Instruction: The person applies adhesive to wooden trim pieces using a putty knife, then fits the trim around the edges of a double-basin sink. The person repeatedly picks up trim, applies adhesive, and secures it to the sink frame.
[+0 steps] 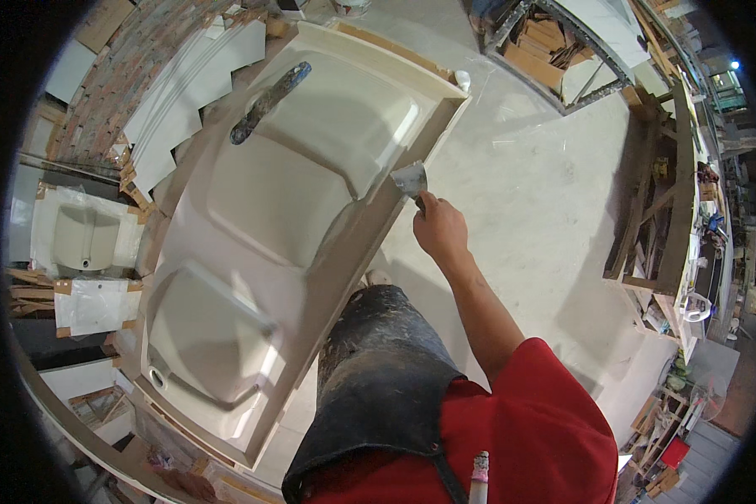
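Observation:
My right hand (440, 227) is closed around the handle of a putty knife (411, 179) with a broad grey blade. The blade lies over the near right rim of a large cream moulded piece (256, 197) with several basin-shaped hollows and raised shapes. Whether the blade touches the rim, I cannot tell. A long, dark, stained rod-like object (270, 102) with a bluish end rests across the far part of the moulded piece; its kind is unclear. My left hand does not show in the picture.
A cream basin (84, 238) stands at the left, below pale boards (195, 101). A metal-framed bin (554, 55) with cardboard scraps stands far right, and a wooden bench (657, 193) stands along the right. A cigarette (479, 479) shows at the lower edge.

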The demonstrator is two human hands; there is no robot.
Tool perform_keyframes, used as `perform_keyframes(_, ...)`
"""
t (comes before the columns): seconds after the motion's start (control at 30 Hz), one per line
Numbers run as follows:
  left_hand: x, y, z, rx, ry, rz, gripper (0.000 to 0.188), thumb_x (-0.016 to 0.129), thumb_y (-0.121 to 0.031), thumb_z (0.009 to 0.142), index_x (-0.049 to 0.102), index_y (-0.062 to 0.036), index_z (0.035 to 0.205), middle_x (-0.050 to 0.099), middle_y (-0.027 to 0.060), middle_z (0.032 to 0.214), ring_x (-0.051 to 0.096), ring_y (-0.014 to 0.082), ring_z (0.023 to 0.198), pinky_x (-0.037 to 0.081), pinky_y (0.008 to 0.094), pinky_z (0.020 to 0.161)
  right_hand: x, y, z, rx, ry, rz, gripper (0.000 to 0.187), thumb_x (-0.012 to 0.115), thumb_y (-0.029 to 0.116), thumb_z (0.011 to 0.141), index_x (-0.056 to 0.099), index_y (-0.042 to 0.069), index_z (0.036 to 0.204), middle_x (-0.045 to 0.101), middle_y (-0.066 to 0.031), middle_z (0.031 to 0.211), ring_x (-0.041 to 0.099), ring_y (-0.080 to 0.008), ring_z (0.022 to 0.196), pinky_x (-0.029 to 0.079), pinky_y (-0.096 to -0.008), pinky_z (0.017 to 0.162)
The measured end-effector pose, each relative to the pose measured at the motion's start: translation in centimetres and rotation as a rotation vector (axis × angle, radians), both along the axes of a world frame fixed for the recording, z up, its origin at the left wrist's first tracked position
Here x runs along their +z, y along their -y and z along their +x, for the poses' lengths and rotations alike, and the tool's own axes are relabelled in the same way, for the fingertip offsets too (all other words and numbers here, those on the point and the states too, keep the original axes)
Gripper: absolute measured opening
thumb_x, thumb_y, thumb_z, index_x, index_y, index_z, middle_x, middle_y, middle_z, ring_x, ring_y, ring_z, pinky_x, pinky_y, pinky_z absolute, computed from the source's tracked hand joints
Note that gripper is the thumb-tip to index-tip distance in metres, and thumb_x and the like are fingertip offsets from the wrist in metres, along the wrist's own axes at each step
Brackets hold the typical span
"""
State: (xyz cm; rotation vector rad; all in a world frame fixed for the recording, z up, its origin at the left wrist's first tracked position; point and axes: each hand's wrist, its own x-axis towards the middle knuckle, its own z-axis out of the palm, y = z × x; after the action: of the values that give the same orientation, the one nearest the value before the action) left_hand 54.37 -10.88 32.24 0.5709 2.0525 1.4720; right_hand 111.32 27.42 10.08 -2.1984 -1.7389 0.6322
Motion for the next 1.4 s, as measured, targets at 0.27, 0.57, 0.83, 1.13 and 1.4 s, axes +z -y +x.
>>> perform_keyframes(0.27,0.4,0.0,-0.1,0.093,-0.164,-0.008,0.063,0.039,-0.051,0.104,0.035,-0.0150,0.156,0.059,0.0074,0.133,0.061,0.0134,0.093,0.053,0.0282,0.077,-0.1,5.7,-3.0,-0.033,0.016,-0.084,0.038,0.055,0.011,0.085,0.065,0.010,0.122,0.068,-0.0230,0.094,0.067,-0.0422,0.087,0.054,-0.0520,0.079)
perform_keyframes(0.57,1.4,-0.1,-1.3,0.263,-0.006,-0.124,0.056,0.038,-0.053,0.104,0.049,-0.0135,0.142,0.059,-0.0007,0.078,0.044,0.0100,0.048,0.044,0.0270,0.043,1.4,13.7,-7.4,-0.152,0.021,-0.064,0.039,0.056,0.012,0.085,0.066,0.012,0.123,0.069,-0.0205,0.097,0.067,-0.0412,0.092,0.054,-0.0505,0.082)
perform_keyframes(0.83,3.3,-4.2,0.9,-0.619,0.433,0.087,0.032,0.052,-0.040,0.101,0.044,-0.0146,0.083,0.041,0.0019,0.058,0.035,0.0145,0.041,0.036,0.0300,0.039,4.3,20.5,1.0,-0.475,-0.260,0.203,0.045,0.069,0.019,0.084,0.065,0.013,0.129,0.073,-0.0163,0.106,0.069,-0.0370,0.096,0.054,-0.0397,0.083)
perform_keyframes(1.13,0.9,-17.8,20.7,-0.902,0.477,0.111,0.030,0.054,-0.039,0.100,0.045,-0.0134,0.087,0.043,0.0027,0.060,0.037,0.0153,0.042,0.038,0.0307,0.040,2.7,23.8,18.0,-0.879,-0.907,0.371,0.046,0.065,0.018,0.090,0.060,0.006,0.134,0.065,-0.0080,0.080,0.061,-0.0143,0.060,0.052,-0.0314,0.059)
perform_keyframes(1.4,2.2,-25.7,41.9,-1.028,0.490,0.059,0.029,0.055,-0.037,0.100,0.046,-0.0123,0.089,0.044,0.0035,0.061,0.039,0.0161,0.043,0.039,0.0312,0.040,1.8,26.3,38.7,-1.087,-0.883,0.438,0.043,0.059,0.014,0.091,0.056,0.003,0.132,0.064,-0.0080,0.081,0.061,-0.0148,0.062,0.052,-0.0328,0.059)
